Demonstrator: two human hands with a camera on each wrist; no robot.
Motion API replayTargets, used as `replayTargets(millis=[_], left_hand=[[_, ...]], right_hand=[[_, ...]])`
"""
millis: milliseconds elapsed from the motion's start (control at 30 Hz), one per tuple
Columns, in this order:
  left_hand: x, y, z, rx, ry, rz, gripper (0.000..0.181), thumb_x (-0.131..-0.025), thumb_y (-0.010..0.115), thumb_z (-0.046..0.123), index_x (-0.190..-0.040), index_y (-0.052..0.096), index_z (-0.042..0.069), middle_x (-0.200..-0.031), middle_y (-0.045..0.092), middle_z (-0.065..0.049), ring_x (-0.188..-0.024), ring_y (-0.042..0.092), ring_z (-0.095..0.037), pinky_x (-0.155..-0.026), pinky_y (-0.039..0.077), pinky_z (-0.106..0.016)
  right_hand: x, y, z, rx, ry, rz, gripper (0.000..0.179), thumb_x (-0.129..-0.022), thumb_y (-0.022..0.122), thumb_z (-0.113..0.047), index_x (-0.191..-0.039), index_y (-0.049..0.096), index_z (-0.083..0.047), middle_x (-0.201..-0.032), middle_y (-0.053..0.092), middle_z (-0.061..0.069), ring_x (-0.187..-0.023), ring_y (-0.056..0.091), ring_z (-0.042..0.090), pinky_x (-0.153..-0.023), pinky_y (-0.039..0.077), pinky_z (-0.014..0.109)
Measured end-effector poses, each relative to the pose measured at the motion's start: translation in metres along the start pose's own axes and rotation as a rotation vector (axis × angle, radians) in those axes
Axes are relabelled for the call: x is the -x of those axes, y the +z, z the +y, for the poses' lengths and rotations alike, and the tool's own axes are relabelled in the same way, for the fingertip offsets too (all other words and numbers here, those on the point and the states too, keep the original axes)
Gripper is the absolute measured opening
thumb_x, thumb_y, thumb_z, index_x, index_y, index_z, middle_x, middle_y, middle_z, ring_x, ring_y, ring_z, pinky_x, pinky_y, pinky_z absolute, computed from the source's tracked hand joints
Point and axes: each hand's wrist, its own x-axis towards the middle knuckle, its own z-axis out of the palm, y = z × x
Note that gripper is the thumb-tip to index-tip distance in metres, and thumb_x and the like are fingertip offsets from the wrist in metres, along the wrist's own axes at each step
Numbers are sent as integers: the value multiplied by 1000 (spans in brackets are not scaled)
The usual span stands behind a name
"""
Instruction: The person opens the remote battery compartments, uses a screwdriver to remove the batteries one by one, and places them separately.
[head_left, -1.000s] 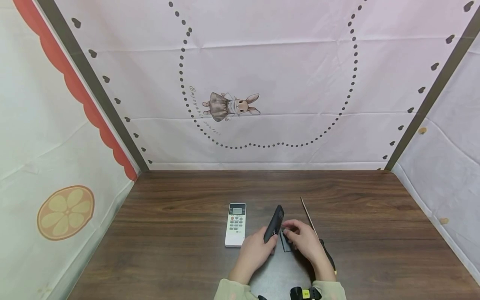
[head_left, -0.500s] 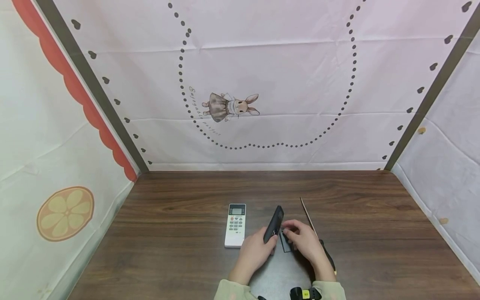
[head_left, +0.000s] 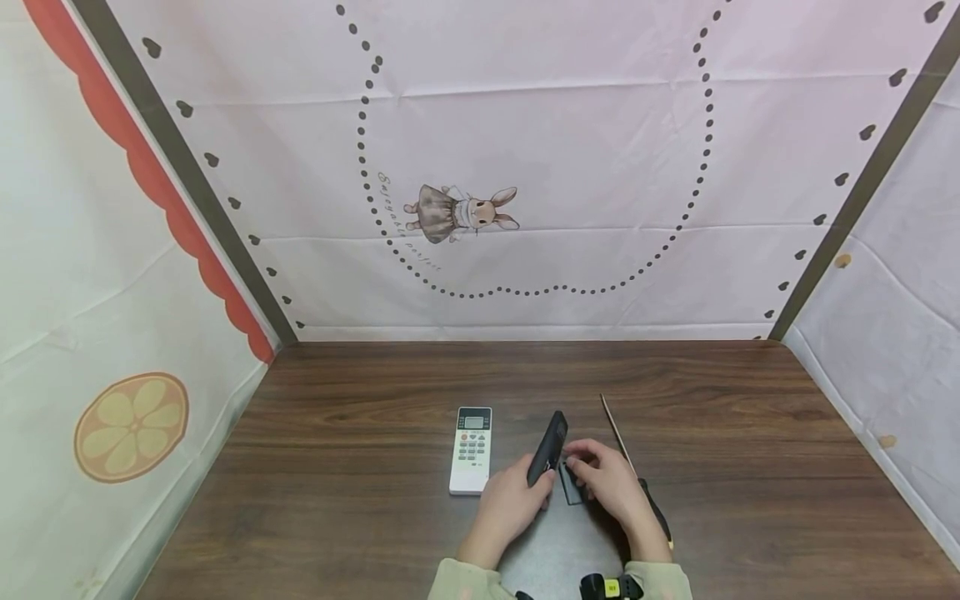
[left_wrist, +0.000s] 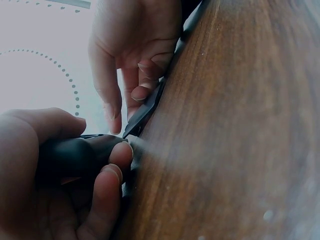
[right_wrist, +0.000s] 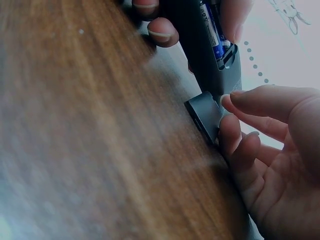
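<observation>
My left hand [head_left: 512, 506] grips a black remote control [head_left: 548, 448], held tilted above the table. In the right wrist view, the remote's back shows an uncovered battery compartment with blue batteries [right_wrist: 214, 35] in it. A small flat black battery cover [right_wrist: 204, 116] sits low beside the remote's end, just over or on the table. Bent fingers of my right hand [head_left: 609, 482] are at the cover's edge, with thumb and forefinger tips close together near the remote's end. Whether they pinch anything is hidden.
A white remote control [head_left: 471, 454] with a small screen lies left of my hands on the wooden table [head_left: 360, 417]. A screwdriver [head_left: 628, 462] with a black handle lies partly behind my right hand. Printed cloth [head_left: 562, 183] hangs at the back and sides.
</observation>
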Motion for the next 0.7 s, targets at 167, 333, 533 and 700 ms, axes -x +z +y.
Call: replayTargets(millis=[167,333,533,700], left_hand=[[0,0,0,3,0,-2,19,-86,50,39,-77,54,23,-50,51,14,-49,46,-8,-47,32,-25],[-1,0,0,7,4,-7,19,-86,50,39,-77,54,23,-51,51,14,-49,45,-8,-46,32,-25],[-1,0,-1,4,28,3,20,-86,51,38,-74,53,22,-51,51,14,-49,45,-7,-46,31,-24],[0,0,-1,7,30,9,20,-86,51,38,-75,54,22,-51,50,14,-50,45,-7,-47,32,-25]], right_hand=[[1,0,0,1,6,1,19,-84,60,-13,-103,63,-14,-85,58,2,-63,55,16,-48,47,30],[1,0,0,2,3,2,19,-83,60,-14,-102,63,-14,-85,59,2,-63,55,16,-48,47,30],[0,0,1,-4,4,4,19,-83,60,-14,-102,63,-14,-85,59,2,-63,55,16,-47,47,30],[0,0,1,-4,3,8,19,-83,60,-14,-103,63,-14,-86,59,2,-64,55,16,-48,47,30]])
